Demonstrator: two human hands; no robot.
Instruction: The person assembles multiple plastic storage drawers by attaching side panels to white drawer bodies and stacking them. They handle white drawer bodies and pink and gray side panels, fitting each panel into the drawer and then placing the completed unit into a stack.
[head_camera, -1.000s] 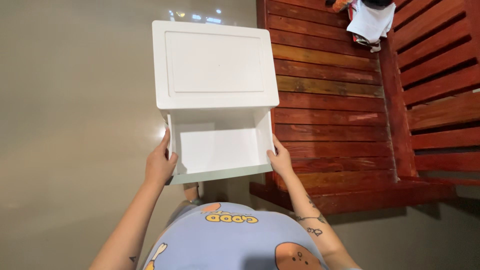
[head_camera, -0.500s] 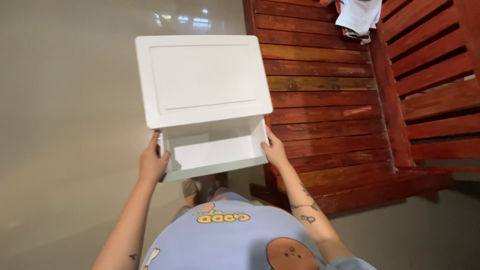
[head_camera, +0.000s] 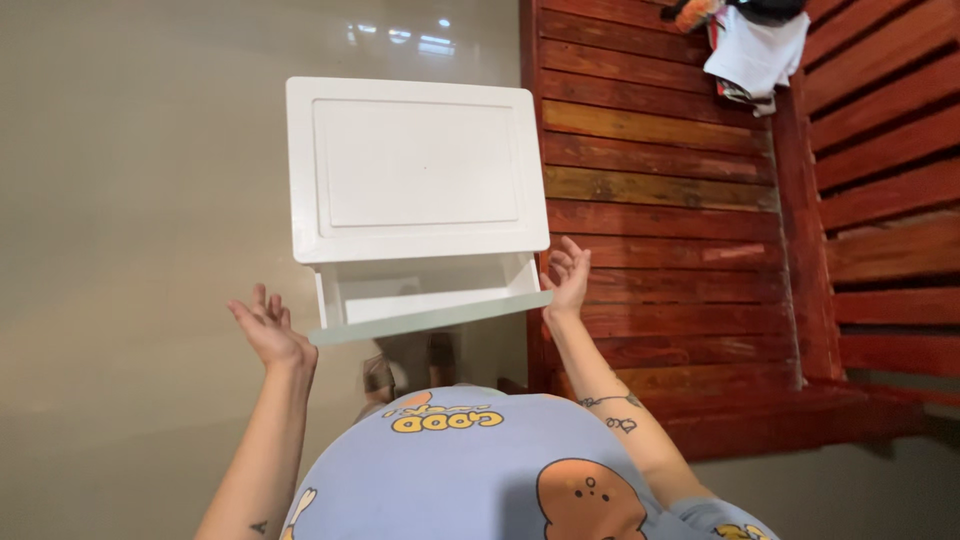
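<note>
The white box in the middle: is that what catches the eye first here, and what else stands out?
Yes: the white box, open at its front, fills the centre over the beige floor. The left hand and right hand are open beside its lower corners. A red wooden bench runs along the right.

This looks like a room in a home, seen from above. The floor (head_camera: 130, 200) is smooth, glossy beige tile that mirrors ceiling lights near its far edge. To the right of the floor stands a slatted wooden bench (head_camera: 680, 200) of dark red-brown boards, the sort used as living-room seating. At the far end of the bench, loose clothes (head_camera: 755, 50) lie in a heap, a white garment on top. A white plastic storage drawer unit (head_camera: 415, 170) sits just left of the bench.
</note>
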